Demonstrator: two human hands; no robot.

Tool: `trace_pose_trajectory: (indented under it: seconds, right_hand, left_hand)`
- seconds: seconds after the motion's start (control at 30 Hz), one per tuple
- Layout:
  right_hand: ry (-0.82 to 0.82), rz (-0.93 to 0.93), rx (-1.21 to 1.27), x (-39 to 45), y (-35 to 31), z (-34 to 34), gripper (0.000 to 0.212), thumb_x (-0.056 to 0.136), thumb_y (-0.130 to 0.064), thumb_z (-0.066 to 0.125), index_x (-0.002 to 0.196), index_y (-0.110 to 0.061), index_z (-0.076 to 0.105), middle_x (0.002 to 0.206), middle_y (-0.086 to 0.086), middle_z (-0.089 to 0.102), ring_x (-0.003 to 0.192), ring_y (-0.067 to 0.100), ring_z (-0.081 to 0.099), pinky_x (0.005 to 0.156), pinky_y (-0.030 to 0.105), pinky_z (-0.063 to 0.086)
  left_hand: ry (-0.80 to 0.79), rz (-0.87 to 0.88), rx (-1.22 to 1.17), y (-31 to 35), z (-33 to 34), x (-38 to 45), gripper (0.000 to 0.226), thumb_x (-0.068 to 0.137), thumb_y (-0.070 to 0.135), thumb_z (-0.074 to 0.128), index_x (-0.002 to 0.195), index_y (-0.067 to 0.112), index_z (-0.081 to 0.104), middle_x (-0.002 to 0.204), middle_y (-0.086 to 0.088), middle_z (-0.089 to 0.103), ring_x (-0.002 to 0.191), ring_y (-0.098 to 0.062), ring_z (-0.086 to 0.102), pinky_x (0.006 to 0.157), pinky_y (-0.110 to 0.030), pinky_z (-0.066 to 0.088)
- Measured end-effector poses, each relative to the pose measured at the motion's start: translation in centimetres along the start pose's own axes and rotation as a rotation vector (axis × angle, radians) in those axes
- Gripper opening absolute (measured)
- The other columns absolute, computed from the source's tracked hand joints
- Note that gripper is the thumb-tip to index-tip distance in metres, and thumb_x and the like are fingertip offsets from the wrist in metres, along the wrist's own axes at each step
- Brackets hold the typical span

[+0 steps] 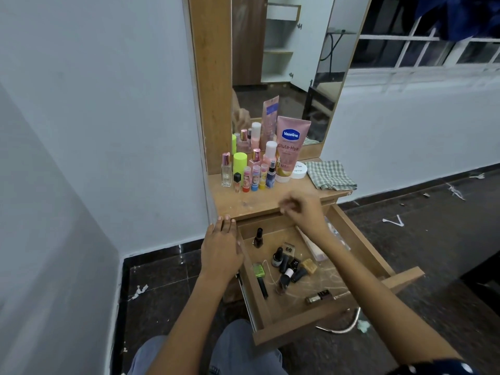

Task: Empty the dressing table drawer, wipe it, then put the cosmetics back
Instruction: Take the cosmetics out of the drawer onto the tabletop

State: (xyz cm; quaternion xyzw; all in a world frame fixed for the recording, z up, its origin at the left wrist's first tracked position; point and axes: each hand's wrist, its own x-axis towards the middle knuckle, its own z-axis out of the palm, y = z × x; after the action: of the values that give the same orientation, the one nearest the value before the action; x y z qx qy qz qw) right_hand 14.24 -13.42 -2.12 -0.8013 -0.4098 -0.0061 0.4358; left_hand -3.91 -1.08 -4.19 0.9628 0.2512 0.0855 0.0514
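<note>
The wooden drawer (292, 324) is pulled out under the dressing table top (259, 200). Inside it lie several small cosmetics: a dark nail polish bottle (257, 237), a green item (258, 269), a cluster of small dark bottles (288, 266) and a gold tube (319, 295). My left hand (221, 246) rests flat on the drawer's left wall, holding nothing. My right hand (303, 209) hovers over the back of the drawer at the table's front edge, fingers curled and blurred; I cannot tell if it holds anything. Several cosmetics stand on the table top, with a pink Vaseline tube (290, 147).
A green checked cloth (331, 175) lies folded at the table's right end, beside a white jar lid (299, 170). A mirror (284, 69) rises behind. White walls close in on the left; dark tiled floor (419, 234) with scraps lies to the right. My knees are below the drawer.
</note>
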Motion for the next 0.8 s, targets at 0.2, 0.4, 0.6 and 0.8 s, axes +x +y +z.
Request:
trace_pose_trajectory:
  seconds: [0.2,0.4,0.6,0.8]
  right_hand:
    - [-0.463,0.062,-0.266,-5.5,1.8,-3.0,0.017,0.079,-0.022,0.075,0.082,-0.029,0.06,0.075,-0.016,0.059,0.071,-0.003,0.057,0.066,0.019,0.048]
    - [-0.54,0.189,-0.407,-6.1,2.8,2.0,0.039,0.073,-0.032,0.079,0.106,-0.019,0.063,0.099,-0.002,0.065,0.09,0.017,0.062,0.073,0.031,0.052]
    - [-0.523,0.216,-0.427,-4.9,2.9,4.0,0.019,0.071,-0.026,0.078,0.087,-0.018,0.071,0.089,0.003,0.071,0.084,0.019,0.066,0.072,0.033,0.055]
    - [-0.196,0.086,-0.058,-1.6,-4.3,1.9,0.02,0.073,-0.021,0.08,0.085,-0.012,0.067,0.085,-0.002,0.068,0.076,0.007,0.059,0.068,0.019,0.046]
  left_hand:
    - [0.001,-0.006,0.013,0.1,0.2,-0.1,0.056,0.098,0.026,0.033,0.149,0.008,0.02,0.157,-0.009,0.02,0.145,-0.022,0.015,0.117,-0.034,0.012]
    - [-0.028,-0.015,0.024,0.2,-0.2,0.0,0.058,0.097,0.026,0.034,0.15,0.008,0.018,0.157,-0.01,0.018,0.145,-0.023,0.014,0.118,-0.035,0.013]
    - [-0.031,-0.012,0.006,0.1,-0.4,-0.1,0.059,0.097,0.026,0.034,0.15,0.008,0.017,0.158,-0.009,0.015,0.146,-0.022,0.011,0.118,-0.034,0.011]
    - [-0.012,-0.01,0.003,-0.1,-0.1,-0.2,0.058,0.097,0.025,0.037,0.149,0.008,0.018,0.157,-0.009,0.018,0.145,-0.022,0.013,0.117,-0.034,0.011]
